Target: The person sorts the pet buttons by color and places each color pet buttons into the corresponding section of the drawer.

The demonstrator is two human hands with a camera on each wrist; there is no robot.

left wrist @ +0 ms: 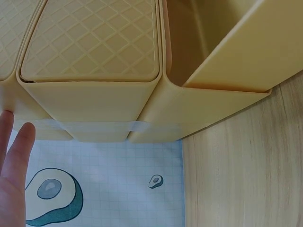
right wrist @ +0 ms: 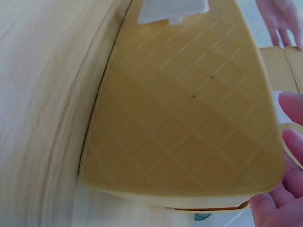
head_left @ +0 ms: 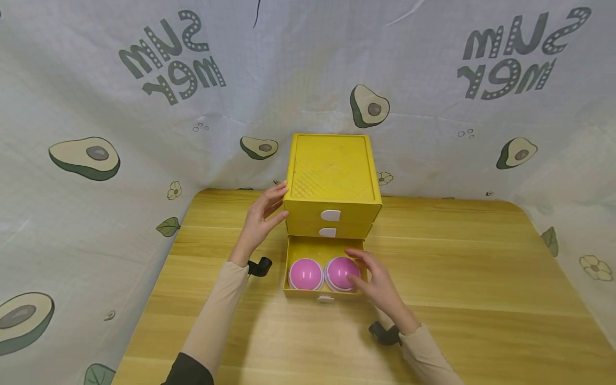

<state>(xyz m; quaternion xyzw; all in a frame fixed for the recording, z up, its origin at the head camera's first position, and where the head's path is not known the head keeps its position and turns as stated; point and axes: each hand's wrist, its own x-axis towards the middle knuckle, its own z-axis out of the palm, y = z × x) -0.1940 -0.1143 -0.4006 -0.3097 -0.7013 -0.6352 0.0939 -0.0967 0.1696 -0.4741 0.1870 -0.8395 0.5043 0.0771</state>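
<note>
A yellow cabinet [head_left: 335, 171] of stacked drawers stands on the table, its bottom drawer [head_left: 287, 286] pulled out. Inside the drawer, two glossy pink domes with pale rims lie side by side: a left dome [head_left: 306, 274] and a right dome [head_left: 339, 270]. My left hand [head_left: 260, 222] rests its fingertips against the cabinet's left side; its fingers [left wrist: 19, 151] show in the left wrist view. Over the drawer's right side, my right hand [head_left: 377, 283] has its thumb across the right dome and a finger behind it. The right wrist view hides both domes behind the drawer front [right wrist: 184, 109].
White pull tabs [head_left: 330, 215] mark the drawer fronts. The wooden table [head_left: 462, 267] extends on both sides. Behind the cabinet hangs a pale cloth [head_left: 308, 64] printed with avocados and lettering. Black wrist devices [head_left: 260, 267] sit at both wrists.
</note>
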